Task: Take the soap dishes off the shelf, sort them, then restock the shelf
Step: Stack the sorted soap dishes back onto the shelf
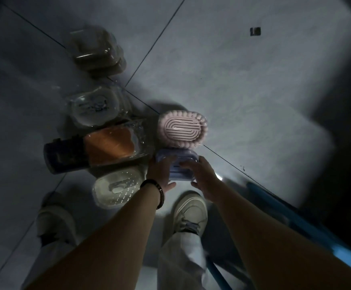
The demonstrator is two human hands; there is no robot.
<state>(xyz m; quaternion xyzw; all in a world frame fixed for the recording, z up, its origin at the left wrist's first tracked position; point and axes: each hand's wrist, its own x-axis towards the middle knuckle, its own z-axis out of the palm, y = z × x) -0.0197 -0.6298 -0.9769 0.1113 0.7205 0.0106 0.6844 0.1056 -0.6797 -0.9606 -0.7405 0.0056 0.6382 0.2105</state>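
Note:
Several wrapped soap dishes lie on the tiled floor. A light blue soap dish (pixel 179 164) sits below a pink oval one (pixel 183 129). My left hand (pixel 162 173) holds the blue dish's left side and my right hand (pixel 201 174) grips its right side, fingers curled over the top. To the left lie an orange dish (pixel 109 145), a black one (pixel 65 152), a clear one (pixel 93 107), a white perforated one (pixel 116 188) and a brown stack (pixel 97 51).
My two shoes (pixel 190 212) (pixel 55 218) stand on the floor just below the dishes. A blue frame (pixel 291 218) runs along the lower right. The scene is dim; bare grey tiles (pixel 243 70) spread to the upper right.

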